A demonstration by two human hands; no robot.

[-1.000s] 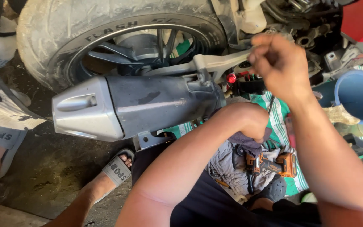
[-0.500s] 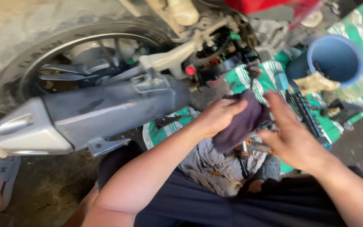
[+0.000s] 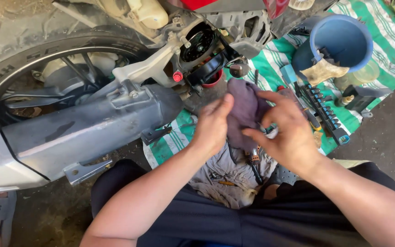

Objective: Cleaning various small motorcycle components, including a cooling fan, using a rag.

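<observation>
A second ago the right hand was up at the motorcycle's engine side; now the left hand and the right hand have met over the lap, both loosely curled with fingers pinching the dark purple rag between them, so the wiping has moved from machine to hands. The grey exhaust muffler is cut off at the left edge. The tools on the grey cloth below are half hidden, and the blue bucket's contents are unclear.

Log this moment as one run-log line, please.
left hand: on purple rag | right hand: on rag | nearby: motorcycle exhaust, blue bucket
</observation>
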